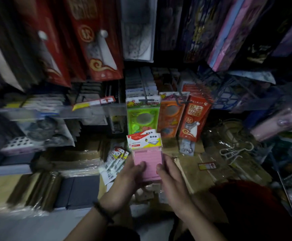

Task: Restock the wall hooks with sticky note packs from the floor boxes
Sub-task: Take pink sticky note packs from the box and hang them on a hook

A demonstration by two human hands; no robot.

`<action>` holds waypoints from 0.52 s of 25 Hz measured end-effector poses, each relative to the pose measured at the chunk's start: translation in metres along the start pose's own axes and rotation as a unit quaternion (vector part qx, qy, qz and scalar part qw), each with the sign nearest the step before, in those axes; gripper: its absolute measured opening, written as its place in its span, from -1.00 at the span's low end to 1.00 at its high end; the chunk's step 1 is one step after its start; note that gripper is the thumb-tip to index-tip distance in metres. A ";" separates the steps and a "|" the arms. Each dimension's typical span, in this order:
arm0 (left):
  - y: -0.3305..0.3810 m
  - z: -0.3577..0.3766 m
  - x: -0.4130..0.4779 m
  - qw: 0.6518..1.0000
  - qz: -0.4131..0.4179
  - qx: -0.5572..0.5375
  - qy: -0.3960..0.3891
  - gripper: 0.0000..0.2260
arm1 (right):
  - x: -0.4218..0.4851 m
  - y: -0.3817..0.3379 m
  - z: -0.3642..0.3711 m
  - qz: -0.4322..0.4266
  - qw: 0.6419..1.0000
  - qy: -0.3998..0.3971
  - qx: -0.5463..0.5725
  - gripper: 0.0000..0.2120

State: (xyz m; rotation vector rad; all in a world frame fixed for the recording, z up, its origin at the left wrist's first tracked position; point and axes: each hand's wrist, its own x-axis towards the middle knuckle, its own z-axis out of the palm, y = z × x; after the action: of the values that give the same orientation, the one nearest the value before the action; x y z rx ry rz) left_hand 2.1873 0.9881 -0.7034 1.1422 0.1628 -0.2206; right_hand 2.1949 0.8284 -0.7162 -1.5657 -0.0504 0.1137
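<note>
Both my hands hold a small stack of pink sticky note packs point(147, 160) with white, red and yellow header cards, upright at the centre of the view. My left hand point(126, 178) grips the stack's left side with the thumb on the pink front. My right hand point(169, 178) grips the right side, thumb also on the front. More sticky note packs point(114, 161) lie fanned in a floor box just left of the held stack. Wall hooks point(146, 94) with hanging goods stand directly above and behind.
Green point(142, 119) and orange point(170, 115) stencil packs and red packets point(194, 117) hang just behind the stack. Cardboard boxes point(216, 169) wrapped in plastic sit to the right, dark boxes point(79, 190) to the lower left. Tall red and blue packages hang overhead.
</note>
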 end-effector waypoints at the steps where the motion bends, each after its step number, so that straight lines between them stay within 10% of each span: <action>1: 0.011 0.000 -0.010 1.000 0.025 0.000 0.013 -0.61 | -0.004 -0.015 0.006 -0.031 0.999 -0.001 -0.042 -0.59; 13: 0.182 0.030 -0.097 0.938 0.311 0.113 0.102 -0.72 | -0.006 -0.218 0.059 -0.231 0.972 -0.008 -0.031 -0.72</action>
State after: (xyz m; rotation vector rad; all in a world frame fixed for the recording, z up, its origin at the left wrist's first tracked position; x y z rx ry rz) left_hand 2.1410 1.0420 -0.5071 1.3890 -0.0483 0.4539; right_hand 2.1912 0.8863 -0.4976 -1.5766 -0.4309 -0.2448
